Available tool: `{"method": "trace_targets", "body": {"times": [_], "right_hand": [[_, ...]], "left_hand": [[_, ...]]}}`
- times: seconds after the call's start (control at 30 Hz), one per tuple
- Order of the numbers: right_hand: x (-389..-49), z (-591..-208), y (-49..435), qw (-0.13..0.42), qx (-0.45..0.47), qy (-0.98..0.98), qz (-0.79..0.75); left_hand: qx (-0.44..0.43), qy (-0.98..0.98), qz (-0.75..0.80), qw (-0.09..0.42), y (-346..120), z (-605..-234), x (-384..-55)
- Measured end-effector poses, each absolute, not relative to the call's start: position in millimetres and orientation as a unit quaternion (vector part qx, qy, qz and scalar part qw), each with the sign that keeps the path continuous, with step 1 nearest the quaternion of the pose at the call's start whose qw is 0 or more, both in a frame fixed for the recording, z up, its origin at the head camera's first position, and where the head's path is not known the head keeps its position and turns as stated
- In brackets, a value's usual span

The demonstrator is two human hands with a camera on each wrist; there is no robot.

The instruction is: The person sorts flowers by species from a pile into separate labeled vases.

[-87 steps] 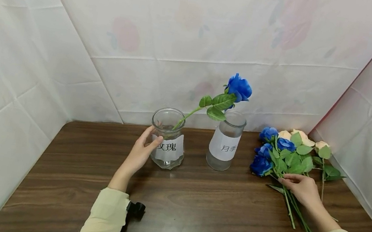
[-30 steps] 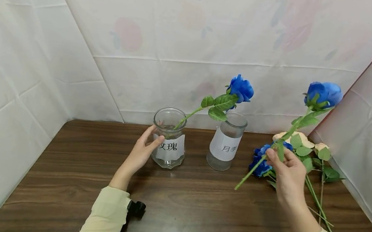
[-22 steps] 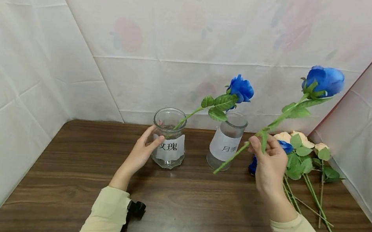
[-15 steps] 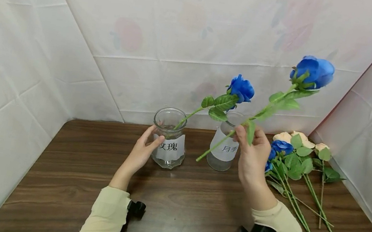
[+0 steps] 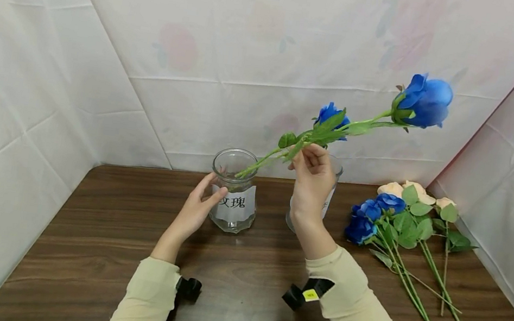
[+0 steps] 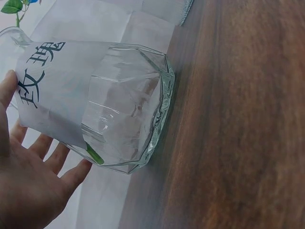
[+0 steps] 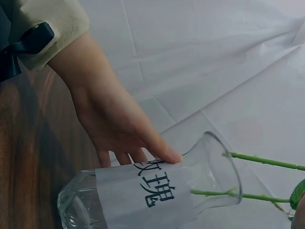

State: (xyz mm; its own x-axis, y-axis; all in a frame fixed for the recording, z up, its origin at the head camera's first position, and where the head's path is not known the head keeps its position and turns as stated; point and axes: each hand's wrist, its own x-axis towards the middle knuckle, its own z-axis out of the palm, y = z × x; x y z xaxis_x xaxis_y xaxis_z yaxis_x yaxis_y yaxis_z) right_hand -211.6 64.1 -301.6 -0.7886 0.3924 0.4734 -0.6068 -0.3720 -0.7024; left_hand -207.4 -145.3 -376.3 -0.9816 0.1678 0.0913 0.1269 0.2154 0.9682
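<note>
My left hand (image 5: 193,206) holds the left side of a clear glass vase (image 6: 128,109), thumb in front and fingers behind. This vase bears a white paper label (image 5: 235,202) reading 玫瑰. A blue rose (image 5: 326,113) leans rightward out of it, its stem end visible low inside the glass. My right hand (image 5: 314,185) pinches another blue rose (image 5: 425,103) by the stem, tilted with its bloom to the upper right. Its cut end is at the vase's mouth (image 7: 231,167). In the right wrist view, only a sliver of my right hand shows at the edge.
A second glass vase (image 5: 290,221) with a paper label stands to the right, partly hidden behind my right hand. Farther right on the brown wooden table (image 5: 237,300) lie several blue roses (image 5: 363,222) and cream flowers (image 5: 415,192). White cloth (image 5: 234,42) hangs behind and at both sides.
My right hand has picked a blue rose from the pile and carried it left, bringing its stem end to the labelled vase's mouth. My left hand has stayed on the vase.
</note>
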Motion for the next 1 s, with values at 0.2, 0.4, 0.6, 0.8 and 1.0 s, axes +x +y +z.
{"method": "trace_targets", "body": {"times": [0.2, 0.4, 0.6, 0.8, 1.0], "right_hand": [[-223.8, -316.1, 50.8, 0.296, 0.066, -0.509, 0.805], [-231.2, -342.5, 37.5, 0.27, 0.038, -0.542, 0.795], [-236.6, -352.5, 30.4, 0.276, 0.052, -0.541, 0.793], [-245.9, -353.8, 29.3, 0.271, 0.049, -0.564, 0.779], [-249.5, -357.2, 28.6, 0.229, 0.032, -0.632, 0.74]], "left_hand": [[0.092, 0.774, 0.626, 0.014, -150.1, -399.1, -223.6], [0.096, 0.776, 0.624, 0.0, -151.7, -410.5, -228.1], [0.097, 0.776, 0.623, -0.004, -151.5, -411.0, -227.8], [0.098, 0.775, 0.625, -0.001, -151.1, -410.5, -227.7], [0.097, 0.775, 0.624, -0.006, -151.2, -410.4, -227.4]]}}
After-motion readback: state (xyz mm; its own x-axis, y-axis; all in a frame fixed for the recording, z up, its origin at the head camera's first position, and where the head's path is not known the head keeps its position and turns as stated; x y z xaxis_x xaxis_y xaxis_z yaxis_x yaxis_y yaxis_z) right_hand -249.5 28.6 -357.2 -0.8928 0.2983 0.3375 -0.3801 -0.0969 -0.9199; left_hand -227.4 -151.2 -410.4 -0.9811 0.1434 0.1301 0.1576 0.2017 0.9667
